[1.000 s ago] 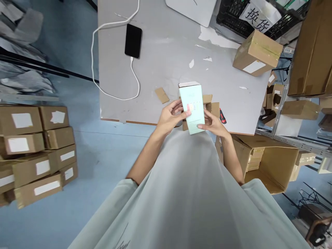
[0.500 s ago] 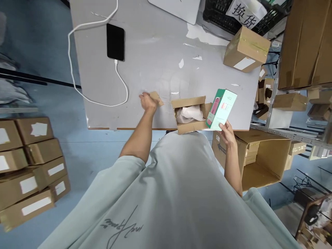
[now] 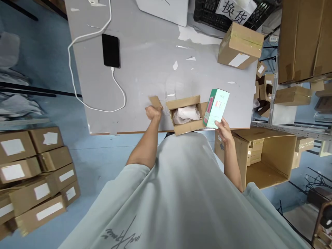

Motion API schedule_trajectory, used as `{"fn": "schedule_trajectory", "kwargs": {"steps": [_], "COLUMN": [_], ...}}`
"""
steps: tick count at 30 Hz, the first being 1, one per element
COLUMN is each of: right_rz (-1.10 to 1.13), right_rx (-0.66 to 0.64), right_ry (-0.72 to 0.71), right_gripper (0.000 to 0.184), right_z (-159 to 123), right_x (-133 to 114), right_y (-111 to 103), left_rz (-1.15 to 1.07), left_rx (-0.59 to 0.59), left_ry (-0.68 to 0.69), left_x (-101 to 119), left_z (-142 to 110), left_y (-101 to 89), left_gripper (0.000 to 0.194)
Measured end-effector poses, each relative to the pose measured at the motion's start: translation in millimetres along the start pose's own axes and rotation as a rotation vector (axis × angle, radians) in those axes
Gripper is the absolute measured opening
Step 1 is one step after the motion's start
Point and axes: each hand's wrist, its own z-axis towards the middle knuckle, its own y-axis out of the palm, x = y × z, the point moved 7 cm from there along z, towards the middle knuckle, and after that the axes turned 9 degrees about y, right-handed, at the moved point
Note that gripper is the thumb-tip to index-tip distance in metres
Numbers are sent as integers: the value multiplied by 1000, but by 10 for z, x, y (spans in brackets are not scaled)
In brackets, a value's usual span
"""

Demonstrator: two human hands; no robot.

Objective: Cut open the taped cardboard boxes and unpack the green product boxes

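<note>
My left hand (image 3: 153,112) is closed around a small brown piece of cardboard (image 3: 155,101), just above the table and left of the open carton. Between my hands, at the table's front edge, sits the open cardboard box (image 3: 183,102) with its flaps spread. Crumpled white packing paper (image 3: 187,113) fills it; anything beneath is hidden. My right hand (image 3: 224,130) grips a green and mint product box (image 3: 218,105) by its lower right corner. That box is tilted, with a pink item pictured on its side, and stands beside the carton's right flap.
A black phone (image 3: 111,51) on a white cable (image 3: 71,72) lies at the table's left. A taped carton (image 3: 240,45), a black crate (image 3: 207,14) and a silver laptop-like panel (image 3: 166,10) are at the back. Stacked cartons (image 3: 49,180) and a large open box (image 3: 277,162) flank me.
My left hand has moved slightly right and down toward the open box, turning the cardboard piece more upright. My right hand still holds the product box. The whole view has shifted a little.
</note>
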Motion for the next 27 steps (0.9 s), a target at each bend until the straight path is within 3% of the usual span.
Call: {"fn": "schedule_trajectory", "kwargs": {"steps": [3, 5, 7, 10, 13, 16, 19, 23, 27], "right_rz": [-31, -48, -44, -38, -53, -33, 1, 52, 77], "right_rx": [5, 12, 15, -7, -30, -30, -21, -38, -65], "right_ry": [-17, -32, -44, -40, -19, 17, 54, 30, -41], "right_gripper": [79, 78, 80, 84, 91, 102, 110, 111, 109], "right_z": [-29, -38, -22, 69, 220, 374, 509, 722, 951], "right_x": [9, 28, 56, 117, 176, 228, 280, 283, 113], "right_y": [-68, -120, -161, -167, -135, -91, 53, 538, 1128], "left_rz": [-40, -137, -189, -50, 148, 187, 176, 240, 325], "left_rx": [137, 245, 243, -6, -155, -154, -164, -170, -126], "left_ry": [46, 266, 554, 871, 938, 856, 796, 726, 699], "left_x": [45, 165, 346, 605, 694, 639, 543, 468, 525], "left_z": [-123, -334, -661, -1146, -1322, -1204, -1029, -706, -270], "left_y": [-259, -485, -586, -323, 61, 218, 175, -108, -595], "left_gripper": [17, 18, 21, 25, 22, 28, 46, 59, 54]}}
